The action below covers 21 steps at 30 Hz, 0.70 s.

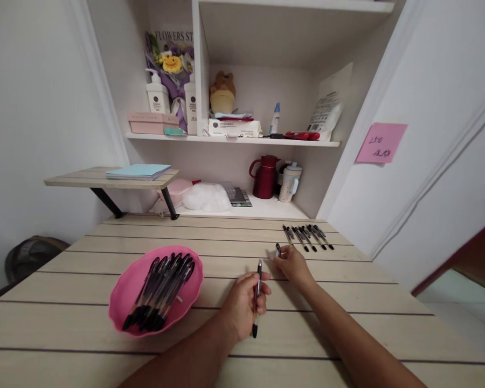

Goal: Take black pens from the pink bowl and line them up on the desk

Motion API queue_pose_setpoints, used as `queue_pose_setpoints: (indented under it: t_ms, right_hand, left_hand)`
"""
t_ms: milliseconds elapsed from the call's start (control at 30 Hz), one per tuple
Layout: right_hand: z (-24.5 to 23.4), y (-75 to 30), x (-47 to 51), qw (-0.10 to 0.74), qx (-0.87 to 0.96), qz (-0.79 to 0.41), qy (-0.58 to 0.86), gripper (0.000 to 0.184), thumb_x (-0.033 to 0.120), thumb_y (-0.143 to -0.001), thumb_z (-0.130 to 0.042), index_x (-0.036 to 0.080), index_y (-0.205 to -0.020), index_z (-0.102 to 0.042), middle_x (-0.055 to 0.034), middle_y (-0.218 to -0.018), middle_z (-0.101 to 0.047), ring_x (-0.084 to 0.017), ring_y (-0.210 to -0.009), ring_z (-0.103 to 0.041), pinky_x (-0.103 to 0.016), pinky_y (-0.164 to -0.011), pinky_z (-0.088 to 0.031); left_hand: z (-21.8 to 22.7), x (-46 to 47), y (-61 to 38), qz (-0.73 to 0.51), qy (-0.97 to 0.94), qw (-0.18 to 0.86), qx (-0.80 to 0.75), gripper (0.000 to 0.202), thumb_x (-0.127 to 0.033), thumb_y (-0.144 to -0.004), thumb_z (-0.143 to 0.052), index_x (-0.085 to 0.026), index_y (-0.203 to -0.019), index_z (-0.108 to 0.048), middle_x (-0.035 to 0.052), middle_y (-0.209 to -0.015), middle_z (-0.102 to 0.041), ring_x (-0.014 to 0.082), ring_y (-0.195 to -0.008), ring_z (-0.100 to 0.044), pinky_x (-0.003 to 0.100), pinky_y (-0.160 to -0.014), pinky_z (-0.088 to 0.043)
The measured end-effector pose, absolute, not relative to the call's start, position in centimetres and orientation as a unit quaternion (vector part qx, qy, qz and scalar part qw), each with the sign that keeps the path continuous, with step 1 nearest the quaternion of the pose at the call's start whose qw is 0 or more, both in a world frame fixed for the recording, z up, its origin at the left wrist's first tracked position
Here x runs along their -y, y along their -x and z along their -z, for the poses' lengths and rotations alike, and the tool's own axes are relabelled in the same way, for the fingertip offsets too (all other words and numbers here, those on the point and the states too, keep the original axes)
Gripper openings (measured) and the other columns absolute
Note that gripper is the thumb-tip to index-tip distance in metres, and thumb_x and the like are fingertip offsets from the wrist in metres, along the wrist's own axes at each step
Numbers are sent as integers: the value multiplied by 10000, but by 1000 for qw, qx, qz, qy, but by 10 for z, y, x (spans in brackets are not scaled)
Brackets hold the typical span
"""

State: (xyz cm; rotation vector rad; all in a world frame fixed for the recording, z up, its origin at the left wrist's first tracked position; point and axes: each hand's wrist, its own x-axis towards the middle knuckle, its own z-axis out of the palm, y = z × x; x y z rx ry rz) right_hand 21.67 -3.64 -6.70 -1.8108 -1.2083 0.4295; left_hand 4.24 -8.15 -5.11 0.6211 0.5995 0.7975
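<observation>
My left hand point(242, 304) is closed around a black pen point(257, 297), held upright above the wooden table point(347, 302). My right hand point(291, 264) pinches a small black pen cap point(278, 249) just ahead of it. A pink bowl point(123, 299) to the left of my hands holds several black pens point(161, 291). Beyond my right hand, several more pens point(307, 236) lie in a row near the table's far edge.
A small raised shelf point(84, 180) with a blue notebook point(138, 171) stands at the table's back left. Wall shelves behind hold a red jug point(264, 177), a cup, bottles, boxes and a flower bouquet. A pink sticky note point(380, 142) is on the right wall.
</observation>
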Motion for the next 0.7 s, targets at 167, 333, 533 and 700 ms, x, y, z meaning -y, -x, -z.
queue_pose_setpoints:
  t_ms: [167, 333, 533, 700]
  right_hand:
    - [42, -256, 1, 243, 556, -14, 795, 153, 314, -705, -544, 180, -646, -585, -33, -651, -656, -142, -624, -587, -215, -550, -366]
    - [34, -273, -34, 189, 521, 22, 832, 261, 298, -715, -541, 132, -897, -628, -142, -865, -677, -234, -840, -616, -267, -656, -404]
    - [43, -270, -58, 125, 518, 13, 846, 267, 182, -745, -499, 84, -951, -638, -206, -968, -647, -243, -932, -610, -294, -757, -425]
    - [49, -265, -66, 96, 527, 8, 844, 290, 212, -788, -473, 67, -983, -631, -219, -1002, -634, -262, -974, -596, -317, -803, -423]
  left_hand:
    - [55, 80, -47, -365, -300, 837, -276, 268, -332, -724, -557, -132, -902, -577, -5, -622, -533, 28, -394, -326, 195, -419, -169]
    - [56, 78, -49, -371, -305, 836, -267, 281, -356, -719, -566, -133, -890, -573, -4, -625, -536, 29, -394, -327, 202, -419, -173]
    - [57, 76, -50, -370, -294, 839, -271, 282, -362, -724, -553, -135, -891, -568, 1, -630, -538, 33, -391, -333, 206, -419, -167]
    - [60, 76, -51, -364, -291, 843, -269, 255, -351, -744, -526, -142, -884, -564, -1, -621, -539, 33, -376, -324, 210, -418, -176]
